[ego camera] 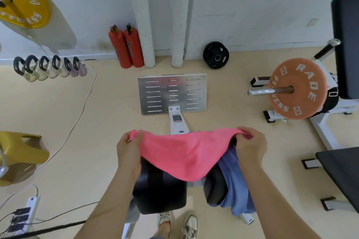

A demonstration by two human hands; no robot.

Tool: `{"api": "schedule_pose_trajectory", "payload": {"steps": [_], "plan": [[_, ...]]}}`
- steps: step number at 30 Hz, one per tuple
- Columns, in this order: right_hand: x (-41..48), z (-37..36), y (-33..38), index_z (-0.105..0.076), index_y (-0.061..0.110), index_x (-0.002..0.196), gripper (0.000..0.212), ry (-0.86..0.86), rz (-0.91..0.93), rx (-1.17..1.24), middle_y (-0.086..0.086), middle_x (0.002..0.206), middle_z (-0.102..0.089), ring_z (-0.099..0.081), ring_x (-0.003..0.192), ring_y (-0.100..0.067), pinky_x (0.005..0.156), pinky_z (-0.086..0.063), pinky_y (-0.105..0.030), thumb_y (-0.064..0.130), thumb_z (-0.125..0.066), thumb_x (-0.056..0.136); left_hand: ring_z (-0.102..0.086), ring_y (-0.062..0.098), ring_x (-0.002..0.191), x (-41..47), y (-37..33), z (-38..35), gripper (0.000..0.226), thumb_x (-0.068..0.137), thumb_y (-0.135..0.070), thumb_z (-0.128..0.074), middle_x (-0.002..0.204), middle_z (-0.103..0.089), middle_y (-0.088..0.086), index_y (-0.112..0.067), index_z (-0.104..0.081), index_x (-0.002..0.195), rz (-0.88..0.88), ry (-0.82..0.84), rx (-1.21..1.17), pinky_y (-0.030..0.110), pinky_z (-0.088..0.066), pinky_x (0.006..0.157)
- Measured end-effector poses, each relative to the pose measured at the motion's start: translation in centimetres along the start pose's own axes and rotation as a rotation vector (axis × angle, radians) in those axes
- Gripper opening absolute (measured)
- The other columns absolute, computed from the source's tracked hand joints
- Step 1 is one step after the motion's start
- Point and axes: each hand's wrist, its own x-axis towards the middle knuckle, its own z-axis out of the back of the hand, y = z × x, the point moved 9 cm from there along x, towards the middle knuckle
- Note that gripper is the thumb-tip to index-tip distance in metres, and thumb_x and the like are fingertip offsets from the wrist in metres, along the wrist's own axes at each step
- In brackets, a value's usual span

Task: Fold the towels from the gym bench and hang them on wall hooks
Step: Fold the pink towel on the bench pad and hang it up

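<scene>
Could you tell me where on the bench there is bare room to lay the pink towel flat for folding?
The black bench pad is bare under the pink towel, between the left hand and the blue towel. The right side, under the right hand, is crowded.
</scene>
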Motion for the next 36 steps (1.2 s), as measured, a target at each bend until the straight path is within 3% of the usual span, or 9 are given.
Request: {"api": "schedule_pose_trajectory", "payload": {"steps": [2, 8, 14, 17, 22, 26, 31, 34, 36], "plan": [[-0.1, -2.1, 3.0, -0.073, 0.022, 0.083, 0.036, 0.102, 0.044, 0.011, -0.003, 0.082, -0.071, -0.067, 0.078, -0.02, 0.082, -0.056, -0.04, -0.006, -0.05, 0.078, -0.06, 0.022, 0.079, -1.3, -2.6, -3.0, 0.003, 0.087, -0.009, -0.065, 0.088, -0.063, 0.011, -0.01, -0.063, 0.089, -0.014, 0.108, -0.041, 0.039, -0.05, 0.077], [-3.8, -5.5, 12.4, -0.066, 0.03, 0.082, 0.034, 0.379, 0.258, 0.057, 0.011, 0.08, -0.067, -0.061, 0.072, -0.004, 0.071, -0.049, -0.018, -0.003, -0.062, 0.078, -0.056, 0.013, 0.055, -5.9, -7.9, -9.7, 0.011, 0.078, -0.009, -0.071, 0.066, -0.063, 0.003, -0.006, -0.069, 0.088, -0.006, 0.44, -0.078, 0.022, -0.047, 0.048], [-9.1, -7.3, 19.3, -0.068, 0.022, 0.1, 0.03, 0.727, 0.212, 0.309, 0.0, 0.083, -0.066, -0.062, 0.068, -0.011, 0.063, -0.057, -0.027, -0.004, -0.058, 0.088, -0.066, 0.014, 0.064, -7.9, -12.9, -10.3, 0.018, 0.09, -0.008, -0.057, 0.075, -0.071, 0.007, 0.0, -0.069, 0.101, -0.07, 0.579, -0.155, 0.022, -0.052, 0.056], [-10.6, -7.3, 21.9, -0.067, 0.021, 0.101, 0.028, 0.766, 0.276, 0.28, 0.001, 0.08, -0.068, -0.061, 0.069, -0.01, 0.064, -0.054, -0.024, -0.003, -0.058, 0.09, -0.068, 0.019, 0.069, -8.3, -15.0, -10.0, 0.021, 0.093, -0.004, -0.05, 0.079, -0.072, 0.012, 0.003, -0.067, 0.103, -0.09, 0.616, -0.218, 0.027, -0.055, 0.061], [-12.2, -7.5, 23.9, -0.067, 0.018, 0.08, 0.009, 0.81, 0.214, 0.328, 0.004, 0.063, -0.064, -0.051, 0.054, -0.01, 0.043, -0.044, -0.02, 0.012, -0.067, 0.087, -0.068, 0.02, 0.075, -8.6, -18.5, -8.7, 0.01, 0.081, 0.002, -0.063, 0.081, -0.073, 0.009, -0.005, -0.07, 0.084, -0.257, 0.559, -0.205, 0.029, -0.057, 0.071], [-13.2, -6.8, 25.6, -0.072, 0.007, 0.085, 0.002, 0.74, 0.328, 0.244, 0.005, 0.063, -0.066, -0.059, 0.055, -0.005, 0.051, -0.051, -0.016, 0.008, -0.07, 0.083, -0.066, 0.023, 0.071, -8.2, -20.1, -8.0, 0.012, 0.074, 0.005, -0.071, 0.074, -0.071, 0.012, -0.006, -0.068, 0.076, -0.308, 0.456, -0.244, 0.033, -0.056, 0.071], [-14.2, -5.9, 27.3, -0.069, 0.01, 0.1, 0.024, 0.784, 0.409, 0.185, -0.006, 0.088, -0.063, -0.068, 0.072, -0.007, 0.063, -0.055, -0.017, -0.006, -0.066, 0.083, -0.066, 0.034, 0.084, -9.0, -20.4, -9.0, 0.016, 0.069, -0.012, -0.079, 0.091, -0.071, 0.023, -0.006, -0.075, 0.084, -0.268, 0.493, -0.211, 0.049, -0.052, 0.087], [-13.7, -5.2, 28.2, -0.069, 0.014, 0.097, 0.024, 0.722, 0.46, 0.208, -0.011, 0.083, -0.067, -0.069, 0.072, -0.012, 0.066, -0.058, -0.022, -0.004, -0.07, 0.081, -0.066, 0.035, 0.091, -9.4, -20.6, -9.6, 0.021, 0.069, -0.016, -0.074, 0.097, -0.071, 0.024, -0.007, -0.076, 0.088, -0.234, 0.57, -0.213, 0.046, -0.052, 0.091], [-13.3, -4.9, 28.6, -0.071, 0.019, 0.089, 0.022, 0.632, 0.538, 0.172, -0.003, 0.078, -0.072, -0.069, 0.072, -0.011, 0.07, -0.057, -0.021, 0.001, -0.075, 0.077, -0.067, 0.034, 0.098, -9.8, -21.1, -9.8, 0.022, 0.076, -0.016, -0.068, 0.1, -0.071, 0.021, -0.007, -0.075, 0.095, -0.263, 0.633, -0.144, 0.041, -0.052, 0.09]]}}
